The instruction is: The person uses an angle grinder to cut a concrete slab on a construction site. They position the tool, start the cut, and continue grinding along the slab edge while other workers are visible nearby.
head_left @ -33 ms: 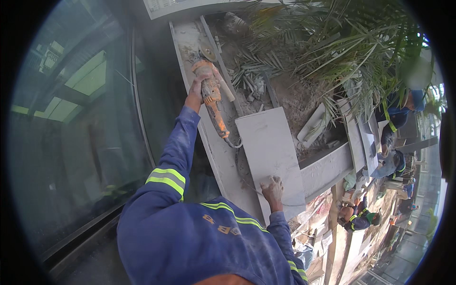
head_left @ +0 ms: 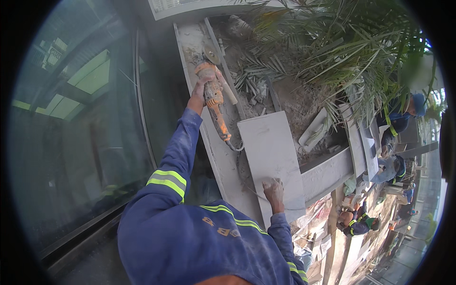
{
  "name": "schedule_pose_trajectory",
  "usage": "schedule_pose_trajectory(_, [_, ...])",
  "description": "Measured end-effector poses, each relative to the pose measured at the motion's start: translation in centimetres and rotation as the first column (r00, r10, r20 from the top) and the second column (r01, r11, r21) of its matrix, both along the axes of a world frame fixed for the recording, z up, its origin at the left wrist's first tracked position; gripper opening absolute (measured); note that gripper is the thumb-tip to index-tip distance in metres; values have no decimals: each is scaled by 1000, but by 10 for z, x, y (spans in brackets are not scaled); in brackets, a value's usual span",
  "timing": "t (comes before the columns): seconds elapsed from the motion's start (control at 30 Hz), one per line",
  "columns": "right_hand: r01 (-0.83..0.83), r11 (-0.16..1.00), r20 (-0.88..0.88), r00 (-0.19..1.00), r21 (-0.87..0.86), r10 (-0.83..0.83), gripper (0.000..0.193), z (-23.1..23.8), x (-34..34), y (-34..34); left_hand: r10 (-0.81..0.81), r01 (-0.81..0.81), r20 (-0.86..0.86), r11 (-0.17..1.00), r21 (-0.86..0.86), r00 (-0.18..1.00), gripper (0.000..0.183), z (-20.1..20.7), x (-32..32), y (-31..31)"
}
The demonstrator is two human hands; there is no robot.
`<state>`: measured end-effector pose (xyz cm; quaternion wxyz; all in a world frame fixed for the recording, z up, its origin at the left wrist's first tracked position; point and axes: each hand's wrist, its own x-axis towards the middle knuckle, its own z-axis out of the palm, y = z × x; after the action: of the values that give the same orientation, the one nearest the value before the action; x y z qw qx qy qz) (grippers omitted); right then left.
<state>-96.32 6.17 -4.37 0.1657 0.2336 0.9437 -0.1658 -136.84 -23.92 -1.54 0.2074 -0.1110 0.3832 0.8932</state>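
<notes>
My left hand [head_left: 204, 84] is wrapped round an orange, dust-covered angle grinder [head_left: 214, 97], which rests along a dusty grey ledge [head_left: 212, 147]. The grinder's disc [head_left: 211, 54] is at its far end, and its cord [head_left: 234, 148] curls from the near end. On a flat grey slab [head_left: 268, 142] lies my right hand [head_left: 274, 192], its fingers curled in against the surface. Whether it holds anything is hidden. A thin cord or line runs close by that hand.
A dark glass wall [head_left: 90, 156] stands to the left. Soil with rubble and palm fronds [head_left: 351, 61] fills the planter beyond the slab. At right, below the ledge, several people work, one in a green cap [head_left: 373, 223]. Loose grey panels [head_left: 363, 147] lean near them.
The whole view has shifted slightly. The fingers of my right hand look more tucked in on the slab. My left hand keeps its grip on the angle grinder.
</notes>
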Motion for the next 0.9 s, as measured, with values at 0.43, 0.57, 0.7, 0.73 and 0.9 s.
schedule_pose_trajectory(0.43, [-283, 619, -240, 958, -733, 155, 44, 80, -236, -135, 117, -121, -69, 991, -61, 991, 59, 18, 16, -21])
schedule_pose_trajectory(0.57, [-252, 641, -188, 968, -725, 167, 43, 63, -251, -159, 139, -142, -39, 987, -79, 990, 59, 4, 9, -28])
schedule_pose_trajectory(0.7, [-129, 605, -77, 991, -785, 111, 37, 57, -275, -175, 150, -148, 15, 985, -88, 989, 54, -6, 1, -28])
schedule_pose_trajectory(0.73, [-90, 584, -25, 993, -807, 119, 35, 58, -281, -179, 148, -145, 25, 986, -85, 989, 52, -8, -1, -31])
schedule_pose_trajectory(0.9, [64, 508, 115, 991, -859, 71, 26, 22, -315, -189, 149, -155, -63, 980, -123, 987, 53, -10, -9, -35])
